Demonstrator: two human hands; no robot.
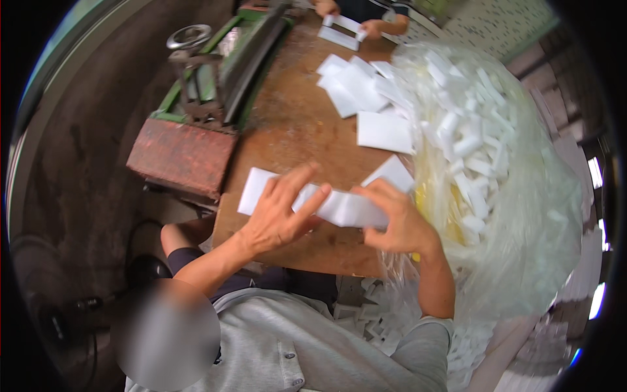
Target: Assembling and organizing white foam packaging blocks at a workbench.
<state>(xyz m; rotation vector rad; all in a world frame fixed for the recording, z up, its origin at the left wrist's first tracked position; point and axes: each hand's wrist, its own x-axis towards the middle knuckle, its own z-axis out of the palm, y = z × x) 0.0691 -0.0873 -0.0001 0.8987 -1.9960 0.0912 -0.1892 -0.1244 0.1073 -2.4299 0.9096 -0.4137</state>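
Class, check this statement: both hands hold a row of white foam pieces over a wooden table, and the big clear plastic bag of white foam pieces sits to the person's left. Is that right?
Not quite. The head view shows the clear plastic bag of white pieces on the person's right, not the left. The rest holds: the left hand and right hand hold a row of white foam pieces over the wooden table.

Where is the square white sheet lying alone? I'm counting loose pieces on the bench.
In the head view the square white sheet lies flat on the wooden bench, right of centre, beside the clear plastic bag.

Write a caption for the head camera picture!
Both hands hold a long white foam strip over a brown wooden table.
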